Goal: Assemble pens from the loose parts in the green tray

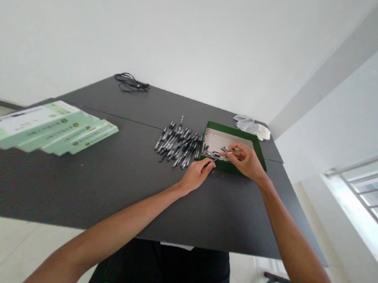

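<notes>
My left hand (198, 175) is closed at the near edge of the green box (261, 154). A slim, pen-like piece (215, 160) pokes out past its fingertips; most of it is hidden in the fingers. Over the box, my right hand (245, 159) pinches a small, thin piece (229, 152) between thumb and fingertips, too small to name. Several short dark and silvery pen parts (208, 153) lie on the pale floor of the box. Just left of the box, a heaped pile of clear pens with black caps (179, 143) rests on the dark table.
Green-and-white paper packs (57, 128) are fanned out on the left of the dark table (117, 188). A coiled black cable (131, 83) lies at the back by the wall. White gloves (262, 132) and clear plastic (244, 123) sit behind the box.
</notes>
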Demonstrator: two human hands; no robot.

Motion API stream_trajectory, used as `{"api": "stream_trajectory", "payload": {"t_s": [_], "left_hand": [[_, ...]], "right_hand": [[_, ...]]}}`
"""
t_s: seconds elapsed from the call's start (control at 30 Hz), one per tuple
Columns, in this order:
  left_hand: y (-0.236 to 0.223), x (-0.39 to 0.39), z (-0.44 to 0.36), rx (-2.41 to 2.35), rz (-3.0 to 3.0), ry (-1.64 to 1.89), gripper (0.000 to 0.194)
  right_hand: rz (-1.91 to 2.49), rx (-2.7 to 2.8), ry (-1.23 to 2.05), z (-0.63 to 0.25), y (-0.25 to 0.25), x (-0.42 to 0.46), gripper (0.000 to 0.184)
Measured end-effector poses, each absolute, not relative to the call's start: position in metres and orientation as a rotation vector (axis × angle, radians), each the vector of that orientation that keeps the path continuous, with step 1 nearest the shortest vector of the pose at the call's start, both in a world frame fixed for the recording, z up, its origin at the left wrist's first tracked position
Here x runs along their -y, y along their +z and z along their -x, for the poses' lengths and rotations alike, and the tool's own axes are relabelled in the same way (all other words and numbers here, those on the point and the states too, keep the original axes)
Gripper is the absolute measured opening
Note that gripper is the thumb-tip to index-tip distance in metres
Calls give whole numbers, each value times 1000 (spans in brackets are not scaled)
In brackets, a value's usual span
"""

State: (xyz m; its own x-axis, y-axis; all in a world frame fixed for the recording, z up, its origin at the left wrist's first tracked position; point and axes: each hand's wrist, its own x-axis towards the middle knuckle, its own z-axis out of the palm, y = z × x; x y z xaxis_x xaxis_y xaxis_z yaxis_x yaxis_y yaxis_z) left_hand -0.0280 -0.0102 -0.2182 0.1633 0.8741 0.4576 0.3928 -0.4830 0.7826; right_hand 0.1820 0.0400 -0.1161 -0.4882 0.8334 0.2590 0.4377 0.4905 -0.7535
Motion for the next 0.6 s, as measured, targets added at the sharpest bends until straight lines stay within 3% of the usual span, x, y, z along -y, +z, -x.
{"api": "stream_trajectory", "payload": {"t_s": [0.6], "left_hand": [[-226,4,30,-1197,-2268,1313,34]], "right_hand": [[845,2355,464,-174,-137,-28,14]]}}
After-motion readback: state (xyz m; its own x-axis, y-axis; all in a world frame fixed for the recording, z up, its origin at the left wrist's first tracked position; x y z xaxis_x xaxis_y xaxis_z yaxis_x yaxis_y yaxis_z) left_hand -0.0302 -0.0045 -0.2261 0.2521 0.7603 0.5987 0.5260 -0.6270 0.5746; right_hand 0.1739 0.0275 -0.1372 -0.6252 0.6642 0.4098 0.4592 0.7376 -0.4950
